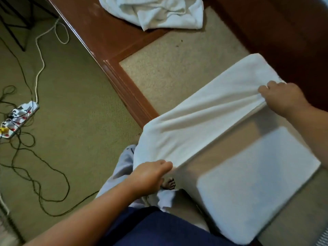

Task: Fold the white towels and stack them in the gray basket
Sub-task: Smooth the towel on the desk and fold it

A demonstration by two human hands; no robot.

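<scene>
A white towel (209, 110) lies half folded over the beige surface in front of me, its upper layer lifted. My left hand (150, 176) pinches its near left corner. At the right edge of that same layer, my right hand (284, 98) grips the cloth. The towel's lower part (257, 183) lies flat toward me. A crumpled pile of white towels (156, 11) rests on the wooden frame at the top. No gray basket is in view.
A brown wooden frame (124, 82) borders the beige surface (177, 64). Left of it, on the green carpet (74, 121), lie a power strip (16, 118), a white cable and tangled black cords. My foot shows under the towel.
</scene>
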